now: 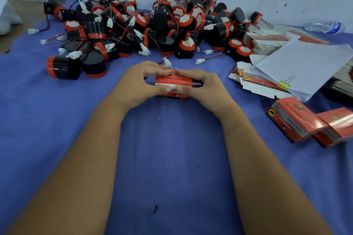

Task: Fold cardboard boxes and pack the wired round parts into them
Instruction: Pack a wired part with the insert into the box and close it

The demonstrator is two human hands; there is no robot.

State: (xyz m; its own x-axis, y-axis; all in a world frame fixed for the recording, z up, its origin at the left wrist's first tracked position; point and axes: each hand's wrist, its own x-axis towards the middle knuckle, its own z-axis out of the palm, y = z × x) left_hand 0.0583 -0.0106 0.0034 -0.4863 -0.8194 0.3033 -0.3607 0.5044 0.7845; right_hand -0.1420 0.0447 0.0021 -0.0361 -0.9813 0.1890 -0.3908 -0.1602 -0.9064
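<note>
box in work (172, 80): a small red cardboard box with black print and a white strip is sitting upright on the blue counter (172, 158), between both hands, its top flap showing.
wired round parts (145, 25): black cylinders with red bands, red wires and white plugs are lying heaped along the far wall.
flat boxes (261, 84): unfolded blanks are lying stacked at right.
finished boxes (298, 120): two closed red boxes are lying tilted at right.
</note>
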